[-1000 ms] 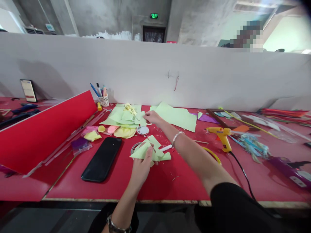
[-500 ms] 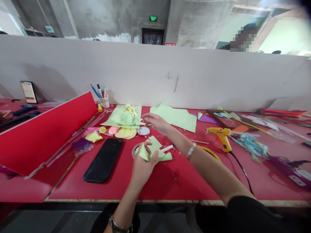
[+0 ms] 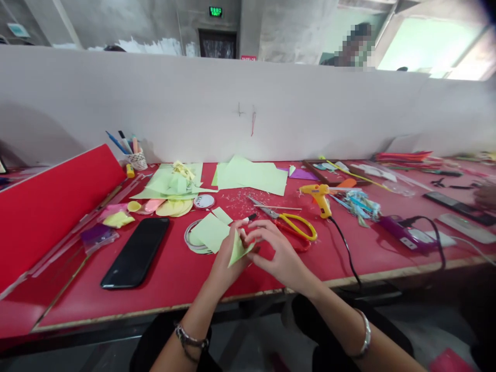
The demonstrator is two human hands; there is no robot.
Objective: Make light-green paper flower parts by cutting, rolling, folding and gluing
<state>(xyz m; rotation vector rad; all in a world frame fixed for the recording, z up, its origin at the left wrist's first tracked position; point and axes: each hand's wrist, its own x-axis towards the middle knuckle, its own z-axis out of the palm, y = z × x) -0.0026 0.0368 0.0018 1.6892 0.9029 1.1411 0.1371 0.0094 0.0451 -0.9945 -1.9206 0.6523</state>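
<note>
My left hand [image 3: 227,268] holds a small piece of light green paper [image 3: 239,251], which stands up folded or bent in its fingers. My right hand [image 3: 281,253] meets it from the other side, thumb and fingers curled in at the paper's edge. Just beyond the fingertips shows a white marker with a black end [image 3: 250,218]; whether a hand touches it is unclear. Left of the hands, cut green paper pieces [image 3: 211,232] lie on a roll of tape [image 3: 189,238]. Scissors with yellow and red handles [image 3: 298,222] rest beyond my right hand.
A black phone [image 3: 135,253] lies at left beside a red board [image 3: 58,206]. Green sheets [image 3: 253,175] are at the back. To the right are a yellow glue gun [image 3: 318,196] with a black cord, pale blue strips [image 3: 358,204] and a purple device [image 3: 405,232].
My right hand has come back from the far green sheets to the paper in my left hand. The view has turned right, and the scissors now show uncovered.
</note>
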